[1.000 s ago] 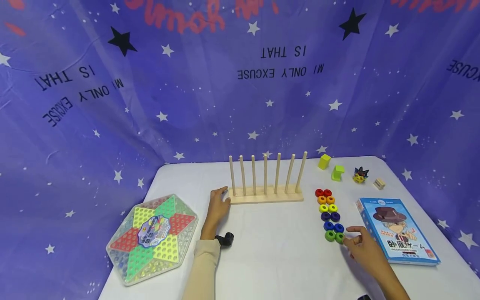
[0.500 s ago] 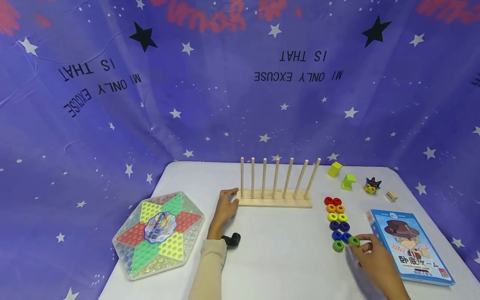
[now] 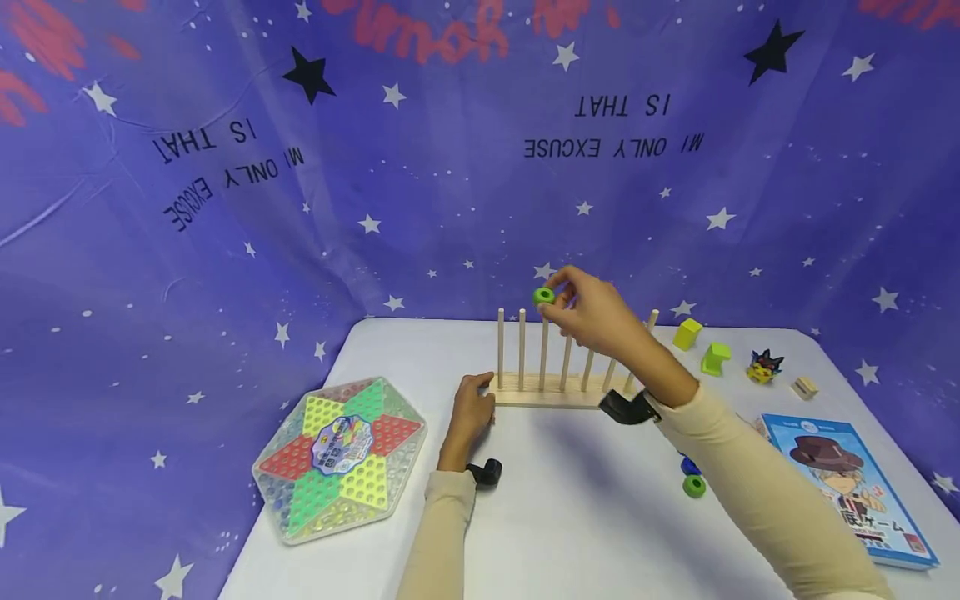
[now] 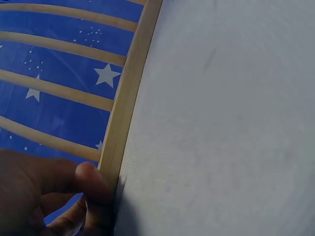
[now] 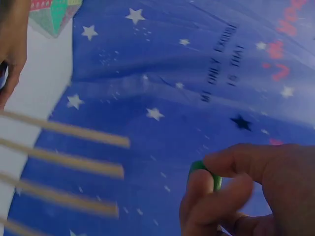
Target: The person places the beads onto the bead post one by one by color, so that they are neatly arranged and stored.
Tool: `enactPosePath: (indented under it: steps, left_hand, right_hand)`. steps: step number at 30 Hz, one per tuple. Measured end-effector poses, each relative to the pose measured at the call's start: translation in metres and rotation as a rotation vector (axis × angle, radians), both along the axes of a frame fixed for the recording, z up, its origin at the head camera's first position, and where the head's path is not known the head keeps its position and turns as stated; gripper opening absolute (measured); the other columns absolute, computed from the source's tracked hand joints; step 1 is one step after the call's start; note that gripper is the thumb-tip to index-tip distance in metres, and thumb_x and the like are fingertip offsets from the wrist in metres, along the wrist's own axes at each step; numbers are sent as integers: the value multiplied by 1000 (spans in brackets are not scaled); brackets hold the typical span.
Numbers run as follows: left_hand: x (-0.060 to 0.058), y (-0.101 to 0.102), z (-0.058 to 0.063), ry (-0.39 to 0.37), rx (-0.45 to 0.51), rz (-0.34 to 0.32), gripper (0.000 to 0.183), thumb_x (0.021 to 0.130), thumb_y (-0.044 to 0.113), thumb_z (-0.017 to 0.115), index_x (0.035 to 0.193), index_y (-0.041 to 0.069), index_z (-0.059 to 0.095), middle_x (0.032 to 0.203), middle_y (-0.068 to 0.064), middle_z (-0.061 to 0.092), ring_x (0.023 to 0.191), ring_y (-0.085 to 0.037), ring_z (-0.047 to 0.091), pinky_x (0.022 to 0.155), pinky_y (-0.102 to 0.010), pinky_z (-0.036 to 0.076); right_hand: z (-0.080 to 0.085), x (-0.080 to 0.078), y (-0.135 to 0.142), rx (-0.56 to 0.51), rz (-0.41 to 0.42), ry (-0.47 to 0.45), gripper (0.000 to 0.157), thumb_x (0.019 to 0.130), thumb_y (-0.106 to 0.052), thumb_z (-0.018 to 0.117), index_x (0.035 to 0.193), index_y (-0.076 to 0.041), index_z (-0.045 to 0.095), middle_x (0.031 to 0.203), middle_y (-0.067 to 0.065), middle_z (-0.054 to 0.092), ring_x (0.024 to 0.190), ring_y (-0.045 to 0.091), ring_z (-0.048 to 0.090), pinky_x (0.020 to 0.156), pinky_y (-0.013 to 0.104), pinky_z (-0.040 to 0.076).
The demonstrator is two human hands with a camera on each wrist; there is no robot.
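Observation:
My right hand (image 3: 592, 312) pinches a green ring bead (image 3: 543, 296) between thumb and fingers. In the head view the bead overlaps the top of the third peg from the left; in the right wrist view the bead (image 5: 198, 165) is apart from the peg tips. A wooden peg rack (image 3: 525, 398) with several upright pegs stands at the back of the table. Its left end is held by my left hand (image 3: 472, 408), thumb against the front of the base (image 4: 125, 98). Another green bead (image 3: 694, 486) lies beside a blue bead (image 3: 690, 467); my right forearm hides the other beads.
On the left lies a hexagonal Chinese checkers board (image 3: 341, 458). A blue game box (image 3: 847, 483) is at the right. Behind it stand two yellow-green blocks (image 3: 687, 333), a small dark-and-yellow figure (image 3: 765, 367) and a small wooden piece (image 3: 805, 387).
My right hand has picked up a green bead from the front of the bead rows and carried it left and up to the rack's pegs. My left hand stays at the rack's end.

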State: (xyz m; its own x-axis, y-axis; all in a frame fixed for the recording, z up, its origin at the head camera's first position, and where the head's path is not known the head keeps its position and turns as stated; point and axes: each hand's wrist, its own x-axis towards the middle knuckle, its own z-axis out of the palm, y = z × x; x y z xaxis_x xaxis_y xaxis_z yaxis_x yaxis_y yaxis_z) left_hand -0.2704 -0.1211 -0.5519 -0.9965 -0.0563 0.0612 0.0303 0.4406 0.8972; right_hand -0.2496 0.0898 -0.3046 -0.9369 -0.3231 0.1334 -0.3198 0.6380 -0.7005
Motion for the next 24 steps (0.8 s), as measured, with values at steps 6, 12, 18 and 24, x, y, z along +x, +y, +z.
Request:
enactPosePath:
  steps: [6, 12, 18, 24]
  left_hand:
    - [1, 0, -3, -14, 88, 9, 44, 84, -8, 56, 127, 1, 59, 108, -15, 52, 50, -9, 52, 41, -20, 53]
    - [0, -2, -5, -7, 141, -7, 43, 85, -8, 56, 127, 1, 59, 101, -17, 49, 45, -7, 51, 39, -21, 53]
    - [0, -6, -4, -21, 158, -15, 44, 87, -7, 57, 129, 2, 57, 105, -18, 50, 47, -10, 55, 44, -23, 57]
    - [1, -4, -2, -35, 165, -15, 44, 87, -7, 56, 130, 2, 57, 107, -18, 50, 47, -10, 56, 45, -24, 58]
  right_hand:
    - [-7, -38, -42, 70, 72, -60, 29, 91, -22, 63, 115, -7, 56, 87, 8, 65, 68, 23, 63, 50, 29, 54]
    - [-16, -49, -52, 101, 104, -95, 27, 90, -20, 65, 113, -7, 57, 90, 7, 65, 70, 24, 65, 55, 29, 56]
    - [-18, -53, -60, 116, 115, -88, 28, 91, -19, 64, 114, -6, 56, 92, 8, 65, 72, 28, 65, 55, 30, 57]
    - [-19, -54, -61, 118, 119, -85, 28, 90, -18, 65, 113, -5, 56, 91, 10, 65, 66, 22, 63, 53, 28, 57]
